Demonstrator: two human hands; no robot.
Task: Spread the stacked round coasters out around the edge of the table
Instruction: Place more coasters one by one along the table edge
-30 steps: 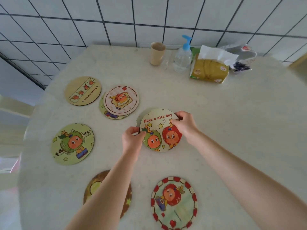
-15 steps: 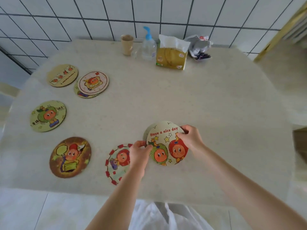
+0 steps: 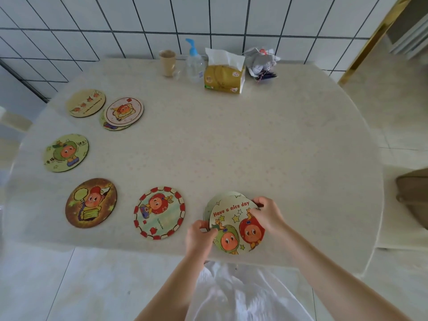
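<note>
There is only one view, from a camera worn on the person's head. It looks forward and steeply down over the near edge of the counter (image 3: 278, 140). The lens is wide, so the counter edges bend. The two forearms enter from the bottom of the frame, and the left hand (image 3: 199, 236) and the right hand (image 3: 266, 215) are close under the camera. The tiled wall (image 3: 208, 17) lies far at the top, and the floor (image 3: 69, 286) shows below.
</note>
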